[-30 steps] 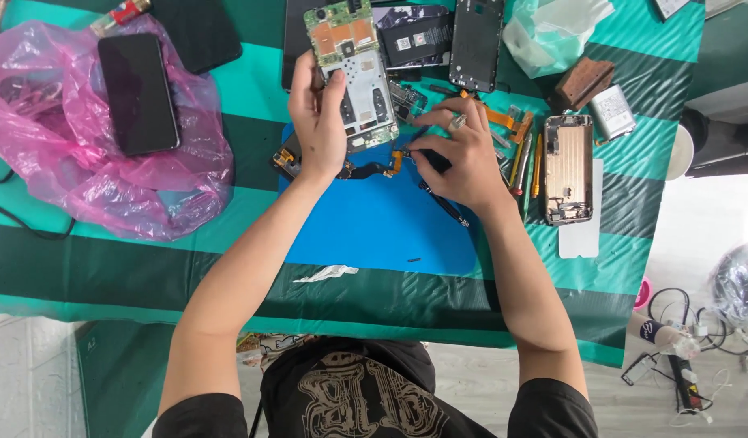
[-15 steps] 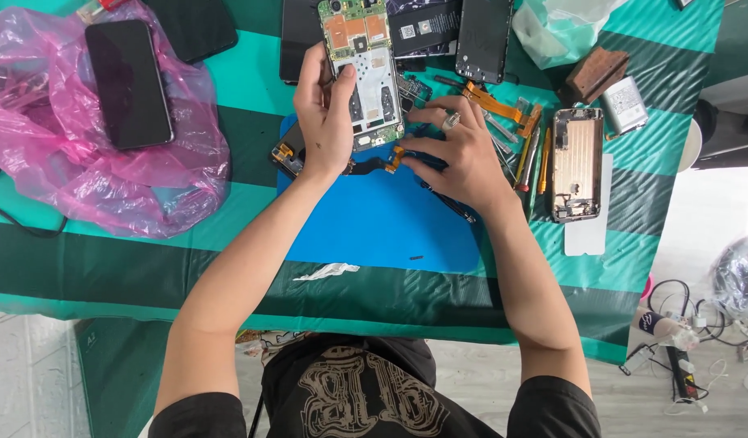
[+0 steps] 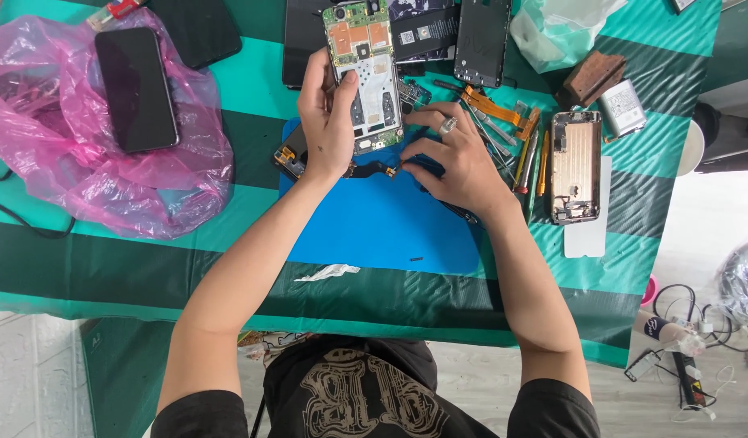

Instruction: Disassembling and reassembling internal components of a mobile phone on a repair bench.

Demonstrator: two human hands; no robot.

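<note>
**Opened phone in hand at a crowded bench**

On the striped table (image 3: 187, 268), a pink bag (image 3: 57, 174) bears a black phone (image 3: 136, 89). Above the blue mat (image 3: 374, 227), the left hand (image 3: 325, 122) grips an opened phone (image 3: 364, 77); the right hand (image 3: 455, 158), fingers curled, rests just beside it.

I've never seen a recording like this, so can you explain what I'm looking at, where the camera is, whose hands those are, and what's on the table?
The camera sits on a person's head and looks down at their own two bare hands over a green striped table. The left hand grips an opened phone with its back off, so the inner boards show. The right hand, wearing a ring, rests beside it on a blue work mat. Around them lie a black phone on a pink plastic bag, a gold phone frame, and orange-handled tools.
</note>
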